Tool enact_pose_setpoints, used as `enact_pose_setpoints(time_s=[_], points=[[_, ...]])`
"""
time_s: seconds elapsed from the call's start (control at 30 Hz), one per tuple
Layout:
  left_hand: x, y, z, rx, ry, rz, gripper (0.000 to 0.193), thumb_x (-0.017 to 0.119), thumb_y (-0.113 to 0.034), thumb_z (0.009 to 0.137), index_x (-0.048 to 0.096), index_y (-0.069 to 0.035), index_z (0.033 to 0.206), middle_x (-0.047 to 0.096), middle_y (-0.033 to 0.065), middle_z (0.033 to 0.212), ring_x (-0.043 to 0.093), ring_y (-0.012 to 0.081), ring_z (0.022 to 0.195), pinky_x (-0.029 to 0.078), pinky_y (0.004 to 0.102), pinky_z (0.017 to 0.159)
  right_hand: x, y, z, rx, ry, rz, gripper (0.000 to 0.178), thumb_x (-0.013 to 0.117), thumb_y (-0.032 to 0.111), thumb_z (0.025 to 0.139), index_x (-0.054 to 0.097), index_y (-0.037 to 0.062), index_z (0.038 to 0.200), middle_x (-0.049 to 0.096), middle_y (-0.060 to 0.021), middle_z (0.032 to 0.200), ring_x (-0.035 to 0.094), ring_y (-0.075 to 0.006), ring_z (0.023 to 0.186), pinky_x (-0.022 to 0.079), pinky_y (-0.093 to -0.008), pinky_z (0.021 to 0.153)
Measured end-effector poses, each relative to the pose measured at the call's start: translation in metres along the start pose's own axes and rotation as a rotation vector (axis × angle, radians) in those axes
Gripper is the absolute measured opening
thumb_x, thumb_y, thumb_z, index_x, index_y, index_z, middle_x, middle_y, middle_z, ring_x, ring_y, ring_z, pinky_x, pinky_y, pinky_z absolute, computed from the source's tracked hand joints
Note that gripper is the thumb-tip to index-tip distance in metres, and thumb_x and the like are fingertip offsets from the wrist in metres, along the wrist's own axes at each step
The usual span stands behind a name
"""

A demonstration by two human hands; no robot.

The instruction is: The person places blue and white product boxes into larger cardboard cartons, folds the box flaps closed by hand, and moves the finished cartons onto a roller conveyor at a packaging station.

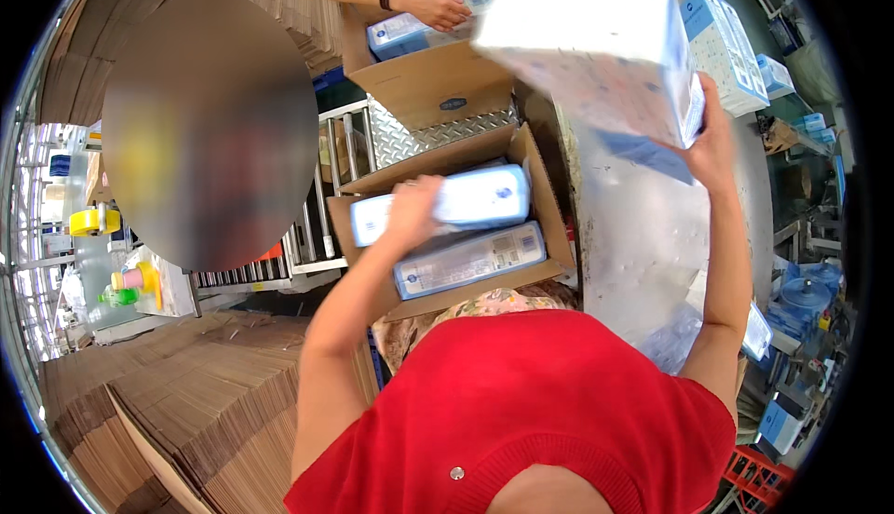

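Note:
In front of me is an open cardboard carton (549, 188) with blue-and-white plastic-wrapped packs inside. My left hand (414, 211) grips the upper light-blue pack (484, 196) from above, its fingers bent over the middle. Next to it, nearer me, a second blue-and-white pack (475, 258) lies in the carton. My right hand (710, 146) is closed on the right end of a large white pack (587, 39) with blue edges, raised and tilted over the metal table. That pack is blurred, and my right fingertips are partly hidden.
A co-worker's hand (433, 8) is over a pack (400, 34) in another open carton (419, 86) ahead. The grey metal table (643, 253) stands right, with more packs (726, 48) at its far end. Roller conveyor (326, 216) and stacked flat cardboard (205, 384) are left.

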State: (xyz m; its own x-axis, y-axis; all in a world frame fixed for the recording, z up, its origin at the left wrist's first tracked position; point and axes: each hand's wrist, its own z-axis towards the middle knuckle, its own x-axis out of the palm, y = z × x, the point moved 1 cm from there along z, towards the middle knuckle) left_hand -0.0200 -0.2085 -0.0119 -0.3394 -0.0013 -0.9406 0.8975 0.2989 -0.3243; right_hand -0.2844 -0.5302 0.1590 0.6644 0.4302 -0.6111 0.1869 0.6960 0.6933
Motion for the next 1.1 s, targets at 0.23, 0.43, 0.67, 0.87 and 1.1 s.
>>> enact_pose_setpoints(time_s=[0.23,0.43,0.67,0.87,1.1], points=[[0.122,-0.012,0.003,-0.1,0.319,-0.11,0.081,0.073,-0.029,0.075,0.031,0.001,0.138,0.036,0.0241,0.14,0.038,0.0396,0.128,0.03,0.0443,0.108,0.14,0.108,0.003,-0.262,0.47,0.241,0.057,0.076,0.008,0.064,0.05,0.0045,0.114,0.05,-0.0105,0.101,0.049,-0.0284,0.097,0.04,-0.0343,0.088],[0.065,-0.008,-0.048,-0.059,0.396,0.031,0.079,0.069,-0.035,0.078,0.032,0.007,0.134,0.043,0.0227,0.133,0.04,0.0365,0.125,0.033,0.0449,0.104,0.311,0.028,-0.048,-0.508,0.596,-0.579,0.056,0.059,-0.003,0.061,0.055,0.009,0.116,0.051,-0.0107,0.106,0.047,-0.0317,0.099,0.037,-0.0432,0.086],[-0.072,0.03,-0.111,-0.385,-0.114,-0.02,0.07,0.071,-0.037,0.077,0.043,0.006,0.123,0.055,0.0224,0.111,0.054,0.0366,0.108,0.045,0.0422,0.091,0.339,-0.005,-0.043,-0.229,0.931,-0.392,0.054,0.068,0.01,0.075,0.051,0.0064,0.126,0.052,-0.013,0.125,0.045,-0.0339,0.12,0.037,-0.0438,0.099],[-0.007,0.027,-0.109,-0.262,0.329,-0.439,0.103,0.068,-0.042,0.079,0.006,0.015,0.138,0.057,0.0345,0.106,0.059,0.0443,0.097,0.048,0.0448,0.086,0.175,-0.006,-0.05,0.224,0.387,-0.353,0.045,0.066,0.023,0.082,0.052,0.0061,0.121,0.06,-0.0127,0.076,0.059,-0.0258,0.069,0.047,-0.0359,0.062],[0.072,0.012,-0.083,-0.045,0.573,-0.44,0.122,0.064,-0.067,0.07,0.009,0.019,0.137,0.024,0.0363,0.139,0.037,0.0468,0.124,0.036,0.0408,0.102,0.211,0.006,-0.099,0.249,0.846,-0.029,0.082,0.051,0.05,0.09,0.018,-0.0059,0.141,0.054,-0.0341,0.115,0.058,-0.0402,0.103,0.044,-0.0432,0.088]])
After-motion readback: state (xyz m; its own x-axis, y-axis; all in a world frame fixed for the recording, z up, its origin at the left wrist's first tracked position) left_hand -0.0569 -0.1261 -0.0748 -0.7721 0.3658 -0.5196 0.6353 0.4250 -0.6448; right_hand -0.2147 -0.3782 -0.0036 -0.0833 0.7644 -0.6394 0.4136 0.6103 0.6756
